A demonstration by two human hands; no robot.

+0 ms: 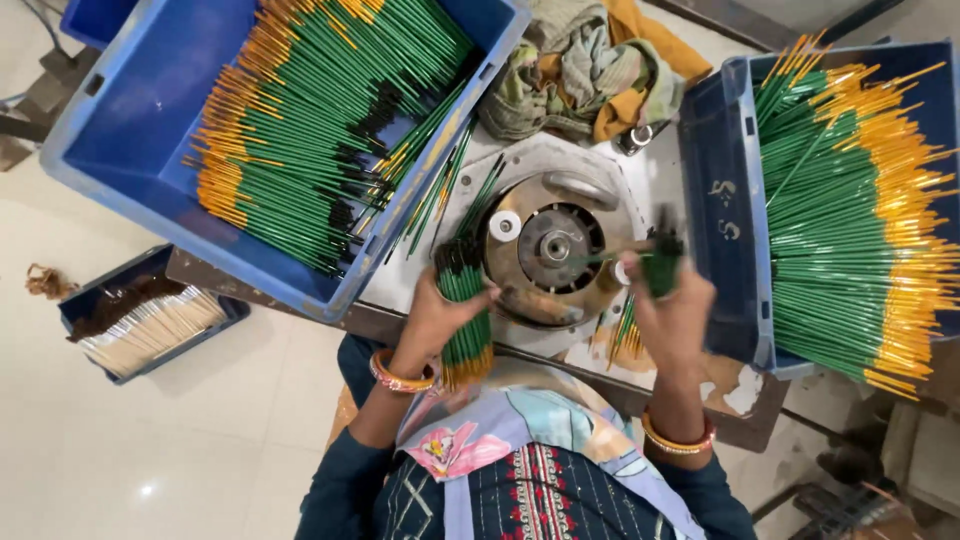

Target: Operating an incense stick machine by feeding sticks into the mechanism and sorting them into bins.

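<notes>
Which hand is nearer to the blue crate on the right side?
Right. The right hand, holding green sticks, is just beside the blue crate; the left hand, gripping a stick bundle, is across the round machine.

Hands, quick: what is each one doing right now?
Left hand: closed around a bundle of green sticks.
Right hand: fingers closed on a smaller green bunch.

Blue crates (150, 110) and (722, 200) hem the round machine head (550, 245); a narrow gap stays open between them, cloth heap (590, 70) behind
</notes>
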